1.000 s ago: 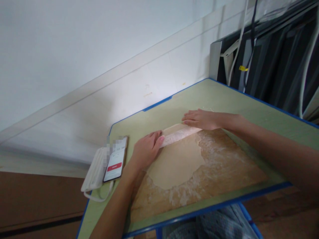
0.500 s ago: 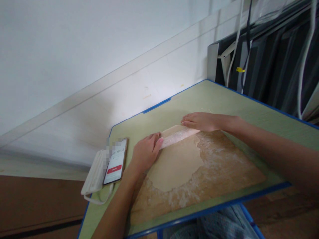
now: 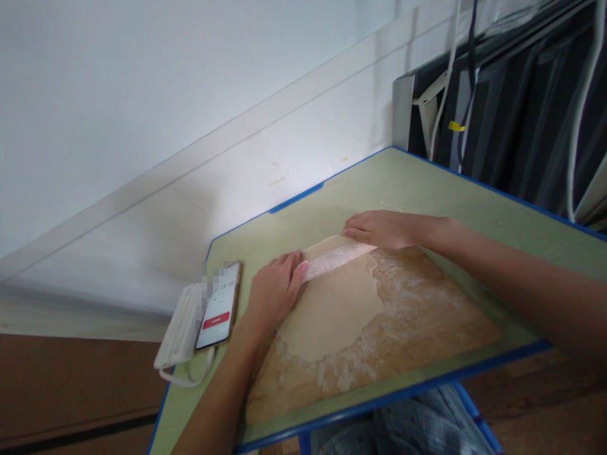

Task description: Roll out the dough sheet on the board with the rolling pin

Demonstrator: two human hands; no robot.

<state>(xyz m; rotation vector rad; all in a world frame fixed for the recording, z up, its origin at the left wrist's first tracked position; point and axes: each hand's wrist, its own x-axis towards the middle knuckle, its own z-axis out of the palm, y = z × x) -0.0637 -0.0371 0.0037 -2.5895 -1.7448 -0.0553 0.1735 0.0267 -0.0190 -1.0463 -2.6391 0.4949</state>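
A thin, wide sheet of dough lies on a floured wooden board. Across its far part rests a flour-whitened rolling pin, slanting up to the right. My left hand is closed over the pin's left end, its thumb along the near side. At the other end, my right hand lies over the pin with fingers together and curled down. Both hands cover the tips of the pin. A strip of dough shows beyond it.
The board lies on a green table with a blue edge. Left of my left arm are a phone and a white face mask. A white wall borders the far side; cables hang at the upper right.
The whole view has shifted very slightly. Both hands and the rolling pin keep nearly the same place on the dough.
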